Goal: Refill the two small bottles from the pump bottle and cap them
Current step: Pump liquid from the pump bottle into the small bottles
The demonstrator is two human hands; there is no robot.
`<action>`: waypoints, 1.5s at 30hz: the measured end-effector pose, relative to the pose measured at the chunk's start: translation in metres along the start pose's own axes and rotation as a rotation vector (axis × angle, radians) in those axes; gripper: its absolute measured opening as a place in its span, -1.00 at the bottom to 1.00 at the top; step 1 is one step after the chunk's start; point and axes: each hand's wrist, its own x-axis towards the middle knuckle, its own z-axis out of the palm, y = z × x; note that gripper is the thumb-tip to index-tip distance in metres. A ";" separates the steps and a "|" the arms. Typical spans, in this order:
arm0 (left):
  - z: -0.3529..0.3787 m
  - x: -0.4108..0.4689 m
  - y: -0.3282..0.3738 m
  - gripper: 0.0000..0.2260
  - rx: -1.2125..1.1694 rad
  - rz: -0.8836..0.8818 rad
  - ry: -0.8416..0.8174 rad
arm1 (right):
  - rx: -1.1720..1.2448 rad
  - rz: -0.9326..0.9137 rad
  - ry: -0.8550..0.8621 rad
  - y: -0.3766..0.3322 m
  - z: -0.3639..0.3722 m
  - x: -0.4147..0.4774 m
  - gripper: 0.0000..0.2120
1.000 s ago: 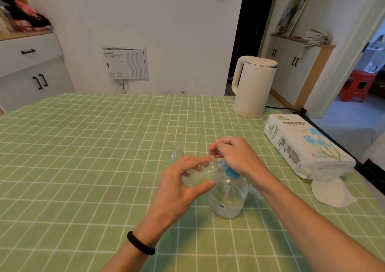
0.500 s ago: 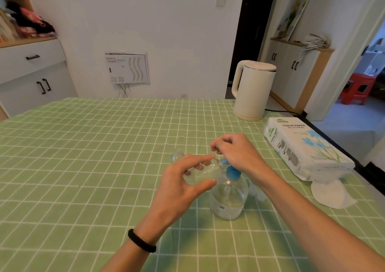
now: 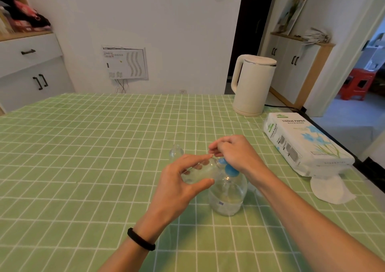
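A clear pump bottle [image 3: 228,194] with a blue pump head stands on the green checked tablecloth [image 3: 83,157], partly filled with clear liquid. My left hand [image 3: 179,186] grips a small clear bottle [image 3: 198,170], tilted on its side with its mouth at the blue nozzle. My right hand [image 3: 233,153] is curled over the pump head; whether it presses the pump or holds something I cannot tell. A second small clear bottle [image 3: 176,152] stands just beyond my left hand. A small clear object [image 3: 257,191] lies right of the pump bottle, half hidden by my right forearm.
A cream electric kettle [image 3: 253,84] stands at the back right with its cord running off the table. A pack of tissue paper [image 3: 302,146] lies along the right edge, a loose white tissue [image 3: 329,190] in front of it. Cabinets line the walls.
Both hands stay at the pump bottle; the right hand has dipped slightly over the pump head. The view has tilted up a little.
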 end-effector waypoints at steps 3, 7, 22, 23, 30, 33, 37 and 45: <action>0.000 0.000 0.002 -0.54 0.003 -0.003 -0.002 | -0.014 -0.003 0.005 -0.002 -0.001 -0.002 -0.62; -0.002 0.002 0.007 -0.53 0.005 0.005 0.004 | -0.005 -0.001 0.004 -0.007 -0.004 -0.003 -0.70; 0.000 0.000 -0.001 -0.52 0.019 0.007 -0.004 | -0.021 0.014 -0.001 0.000 0.001 -0.001 -0.64; 0.000 0.000 -0.001 -0.52 0.018 0.008 -0.004 | -0.019 0.014 0.002 -0.001 0.001 -0.001 -0.64; -0.001 0.000 0.004 -0.52 0.019 0.010 0.001 | -0.020 0.023 0.015 -0.005 -0.001 -0.004 -0.71; -0.003 0.001 0.007 -0.53 0.031 0.020 0.009 | -0.040 0.013 0.023 -0.008 -0.002 -0.003 -0.74; -0.003 0.001 0.006 -0.52 0.025 0.018 0.002 | -0.043 0.019 0.022 -0.008 -0.001 -0.001 -0.75; 0.002 -0.002 -0.002 -0.52 -0.007 -0.002 0.007 | -0.057 0.074 0.016 -0.001 0.002 0.001 -0.74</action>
